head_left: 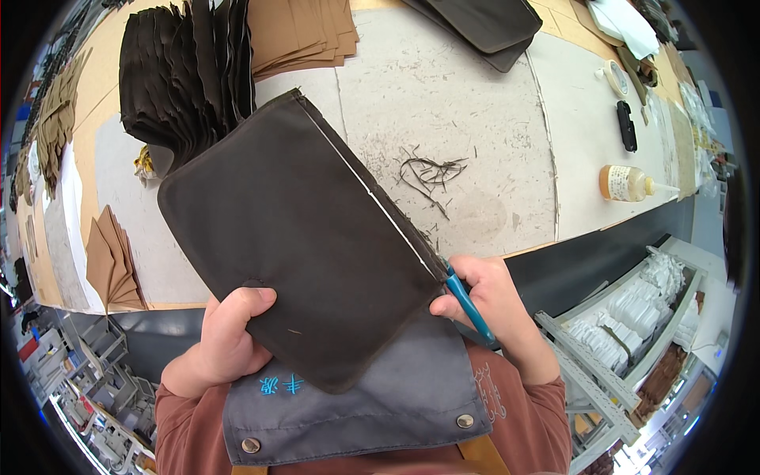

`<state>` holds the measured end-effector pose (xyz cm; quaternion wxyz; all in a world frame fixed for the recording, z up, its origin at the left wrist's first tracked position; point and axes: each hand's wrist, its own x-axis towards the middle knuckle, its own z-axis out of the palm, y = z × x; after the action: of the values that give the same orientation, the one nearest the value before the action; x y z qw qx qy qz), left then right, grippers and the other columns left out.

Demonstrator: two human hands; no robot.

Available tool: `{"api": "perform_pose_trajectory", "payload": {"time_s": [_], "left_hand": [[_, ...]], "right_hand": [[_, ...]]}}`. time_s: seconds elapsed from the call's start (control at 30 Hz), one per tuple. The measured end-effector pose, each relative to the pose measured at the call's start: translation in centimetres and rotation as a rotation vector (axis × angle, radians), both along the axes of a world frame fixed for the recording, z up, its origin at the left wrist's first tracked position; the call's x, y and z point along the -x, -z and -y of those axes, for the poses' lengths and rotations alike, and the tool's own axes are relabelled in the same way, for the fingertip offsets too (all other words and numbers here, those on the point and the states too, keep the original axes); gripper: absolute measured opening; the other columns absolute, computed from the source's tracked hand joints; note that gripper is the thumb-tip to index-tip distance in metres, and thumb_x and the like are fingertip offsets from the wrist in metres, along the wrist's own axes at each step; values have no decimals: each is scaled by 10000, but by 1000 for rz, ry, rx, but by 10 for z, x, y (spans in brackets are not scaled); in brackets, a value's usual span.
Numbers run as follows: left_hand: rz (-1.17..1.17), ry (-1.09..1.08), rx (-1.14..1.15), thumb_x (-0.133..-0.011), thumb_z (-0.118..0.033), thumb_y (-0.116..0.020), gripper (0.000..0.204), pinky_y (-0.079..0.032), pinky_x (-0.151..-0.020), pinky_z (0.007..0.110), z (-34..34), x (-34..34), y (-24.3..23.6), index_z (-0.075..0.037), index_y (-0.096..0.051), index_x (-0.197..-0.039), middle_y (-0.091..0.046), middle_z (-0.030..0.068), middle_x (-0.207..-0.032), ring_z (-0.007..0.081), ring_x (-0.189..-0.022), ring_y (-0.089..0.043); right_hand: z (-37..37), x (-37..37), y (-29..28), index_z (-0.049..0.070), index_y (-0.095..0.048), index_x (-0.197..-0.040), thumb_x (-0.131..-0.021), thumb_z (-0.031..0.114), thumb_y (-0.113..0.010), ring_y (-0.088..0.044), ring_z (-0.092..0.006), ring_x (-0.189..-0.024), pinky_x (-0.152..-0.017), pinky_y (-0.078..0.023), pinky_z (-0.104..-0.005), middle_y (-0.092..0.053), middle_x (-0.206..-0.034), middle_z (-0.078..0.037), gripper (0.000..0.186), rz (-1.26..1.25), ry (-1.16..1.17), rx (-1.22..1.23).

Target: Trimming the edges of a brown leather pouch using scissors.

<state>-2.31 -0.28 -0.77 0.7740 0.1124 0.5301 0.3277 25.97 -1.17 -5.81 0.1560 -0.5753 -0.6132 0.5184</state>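
Note:
A dark brown leather panel (293,229) with rounded corners is held at a slant over my lap. Along its upper right edge runs a pale, thin strip. My left hand (233,328) pinches its lower left edge, thumb on top and fingers hidden underneath. My right hand (495,301) is closed around teal-handled scissors (471,309) at the panel's right corner; their blades are mostly hidden by the edge. Dark trimmings (431,174) lie on the table just beyond that edge.
A thick stack of dark leather pieces (182,71) stands at the far left, beside brown sheets (305,36). More dark panels (491,28) lie at the back. On the right are a bottle (625,184), a black tool (626,127) and a tape roll (615,77).

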Motion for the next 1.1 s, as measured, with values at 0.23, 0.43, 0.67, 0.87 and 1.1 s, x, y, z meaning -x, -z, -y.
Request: {"api": "perform_pose_trajectory", "payload": {"time_s": [0.23,0.43,0.67,0.87,1.1], "left_hand": [[-1,23,6,-794,-159,-416,506,-482,-904,404,0,0,-2,95,-430,-1232,-566,234,-1167,326,-1033,-592],[-34,106,35,-796,-155,-423,501,-483,-897,400,-2,-1,-8,92,-434,-1232,-566,230,-1163,321,-1032,-591],[-50,96,27,-799,-153,-424,507,-480,-905,412,-2,-4,-8,92,-423,-1243,-554,234,-1182,329,-1046,-585],[-13,91,22,-798,-151,-425,520,-478,-913,414,-1,-1,-5,93,-409,-1257,-548,238,-1193,332,-1065,-577],[-14,84,38,-796,-152,-431,518,-472,-922,410,-1,-1,-5,87,-414,-1256,-548,230,-1200,326,-1068,-577]], "right_hand": [[-6,-1,-4,32,-464,-675,-659,606,-746,-478,-241,-493,-494,-412,-337,-449,-539,-80,639,84,-75,9],[-13,4,-10,38,-442,-694,-682,610,-724,-502,-271,-536,-531,-422,-363,-469,-575,-98,638,133,-119,7],[-12,4,-3,36,-429,-657,-703,645,-687,-463,-255,-504,-503,-405,-349,-435,-544,-90,663,58,-75,-23],[-11,4,-2,29,-438,-632,-696,638,-698,-442,-247,-481,-487,-399,-344,-415,-523,-93,666,33,-45,6],[-10,5,-3,23,-455,-612,-678,592,-745,-413,-223,-454,-466,-395,-326,-411,-498,-89,642,33,-16,4]]}}
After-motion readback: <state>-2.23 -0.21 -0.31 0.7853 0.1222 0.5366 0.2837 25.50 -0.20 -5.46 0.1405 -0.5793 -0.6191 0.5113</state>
